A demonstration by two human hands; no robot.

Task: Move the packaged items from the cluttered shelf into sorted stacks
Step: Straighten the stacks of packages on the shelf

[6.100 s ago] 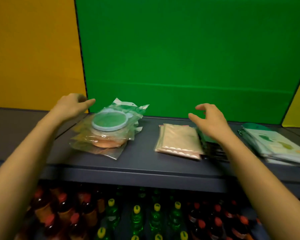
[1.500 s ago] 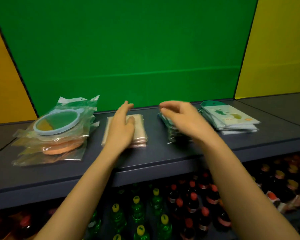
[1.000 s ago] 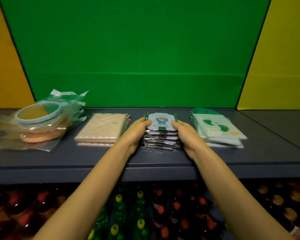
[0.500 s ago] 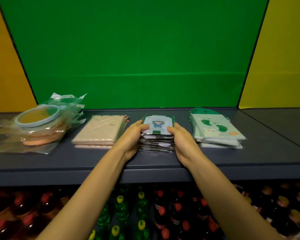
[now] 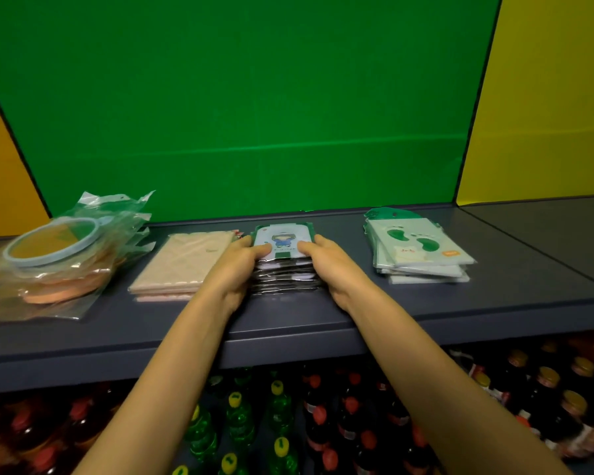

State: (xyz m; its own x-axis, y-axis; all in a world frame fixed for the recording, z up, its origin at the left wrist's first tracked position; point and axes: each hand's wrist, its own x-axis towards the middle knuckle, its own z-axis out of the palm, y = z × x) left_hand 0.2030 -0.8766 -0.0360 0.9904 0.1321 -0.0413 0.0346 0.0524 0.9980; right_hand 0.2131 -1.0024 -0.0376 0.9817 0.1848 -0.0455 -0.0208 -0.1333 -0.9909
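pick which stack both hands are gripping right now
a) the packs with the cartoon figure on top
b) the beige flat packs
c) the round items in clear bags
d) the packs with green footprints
a: the left hand and right hand clamp the sides of the cartoon-figure stack, between the beige stack and the footprint stack.

We see our left hand and right hand pressed against either side of a stack of silvery foil packets topped by a cartoon-figure card on the dark grey shelf. Left of our grip lie flat beige packets, then bagged round hoops in crinkled clear plastic. Right of it sits a pale green footprint-printed packet pile.
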